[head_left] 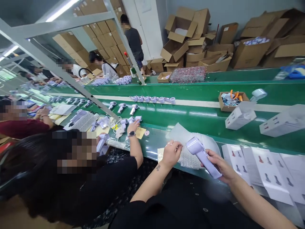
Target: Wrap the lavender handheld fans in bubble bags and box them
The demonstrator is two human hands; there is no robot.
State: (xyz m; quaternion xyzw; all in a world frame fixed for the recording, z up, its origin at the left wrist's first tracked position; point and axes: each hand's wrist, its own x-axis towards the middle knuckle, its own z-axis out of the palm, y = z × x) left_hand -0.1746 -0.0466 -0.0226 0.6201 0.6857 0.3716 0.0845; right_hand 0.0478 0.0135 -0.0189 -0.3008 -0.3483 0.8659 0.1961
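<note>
A lavender handheld fan [207,160], with a round head and a straight handle, is in my right hand [220,167]. My fingers wrap its handle, and the head points up and to the left. To the left of the fan, my left hand [170,154] is curled with thumb and fingers pinched together. Whatever lies between those fingertips, if anything, I cannot make out. Under and behind both hands, translucent bubble-wrap bags [190,158] lie on the green bench edge.
On the right are flat printed cartons [269,168] and standing white boxes [240,116]. A small cardboard box [232,103] holds loose tools. Similar fans [153,99] line the green conveyor [190,116]. At my left, a co-worker's hand [133,126] touches a fan.
</note>
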